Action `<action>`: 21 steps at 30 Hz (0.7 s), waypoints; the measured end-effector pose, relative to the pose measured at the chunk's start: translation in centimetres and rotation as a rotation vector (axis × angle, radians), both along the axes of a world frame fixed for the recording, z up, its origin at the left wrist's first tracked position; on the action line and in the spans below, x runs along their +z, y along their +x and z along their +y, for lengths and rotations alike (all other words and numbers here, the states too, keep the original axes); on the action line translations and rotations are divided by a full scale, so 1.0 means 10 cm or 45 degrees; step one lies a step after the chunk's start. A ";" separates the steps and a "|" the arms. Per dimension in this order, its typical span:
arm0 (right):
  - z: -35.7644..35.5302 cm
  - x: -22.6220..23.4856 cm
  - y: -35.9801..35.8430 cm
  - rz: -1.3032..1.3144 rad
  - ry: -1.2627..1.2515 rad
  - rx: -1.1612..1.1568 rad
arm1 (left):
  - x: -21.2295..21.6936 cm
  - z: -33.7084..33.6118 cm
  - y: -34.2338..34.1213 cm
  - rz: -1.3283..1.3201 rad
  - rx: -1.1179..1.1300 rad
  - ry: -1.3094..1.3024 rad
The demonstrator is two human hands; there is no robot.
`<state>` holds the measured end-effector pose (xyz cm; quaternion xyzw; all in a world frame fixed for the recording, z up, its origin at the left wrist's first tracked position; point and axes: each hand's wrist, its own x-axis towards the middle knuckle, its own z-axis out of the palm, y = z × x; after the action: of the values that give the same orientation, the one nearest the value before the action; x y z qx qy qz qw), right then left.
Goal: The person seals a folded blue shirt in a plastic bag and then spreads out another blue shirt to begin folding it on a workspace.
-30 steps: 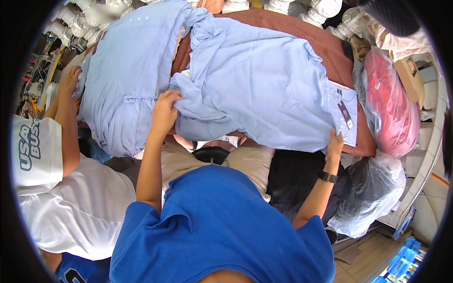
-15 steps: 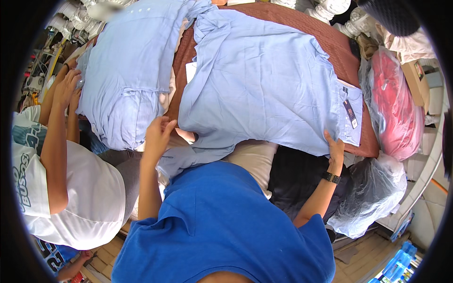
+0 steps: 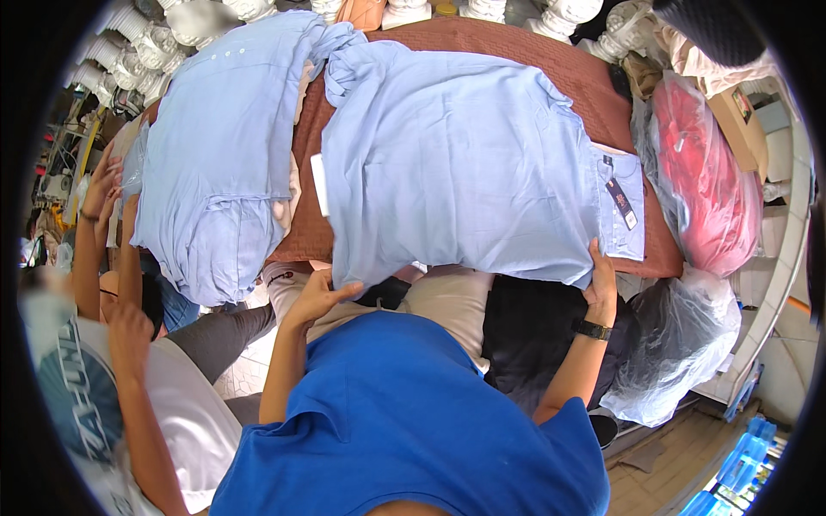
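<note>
A light blue shirt (image 3: 465, 163) lies spread out in front of me on a brown quilted cover (image 3: 305, 232). Its buttoned collar end, with a dark hang tag (image 3: 619, 204), points right. My left hand (image 3: 318, 298) pinches the shirt's near edge at the left corner. At the near right corner, my right hand (image 3: 601, 279) grips the edge beside the collar, thumb on top and the other fingers mostly hidden. A white card (image 3: 320, 185) sticks out from under the shirt's left side.
A pile of similar blue shirts (image 3: 219, 146) lies to the left, beside a co-worker (image 3: 112, 370). Red items in clear plastic (image 3: 701, 172) and a clear plastic bag (image 3: 675, 353) stand at the right. White ornate balusters (image 3: 551, 17) line the back.
The shirt part that hung toward my lap at the left now lies out of sight. My left hand has moved right and nearer to me, onto the edge. The co-worker has shifted lower.
</note>
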<state>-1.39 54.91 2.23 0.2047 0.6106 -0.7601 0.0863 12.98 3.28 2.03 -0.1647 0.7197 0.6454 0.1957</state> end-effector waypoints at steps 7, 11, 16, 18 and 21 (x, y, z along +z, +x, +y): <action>-0.05 0.27 0.10 -0.053 0.303 0.264 | -0.10 0.07 0.00 -0.036 0.037 0.054; 0.05 0.43 0.03 -0.077 0.046 0.181 | 0.05 0.04 -0.01 0.172 0.571 0.848; -0.13 0.46 0.03 0.162 -0.010 -0.041 | -0.12 0.09 0.14 0.079 0.131 0.040; -0.13 0.53 0.01 0.166 -0.029 -0.094 | 0.01 -0.09 0.02 0.178 0.221 0.279; -0.08 0.71 -0.21 0.136 -0.036 -0.098 | 0.49 -0.37 -0.29 0.266 0.342 0.505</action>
<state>-3.47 54.10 9.36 0.1858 0.5952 -0.7813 0.0270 10.05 -0.42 6.95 -0.1496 0.5671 0.8076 0.0612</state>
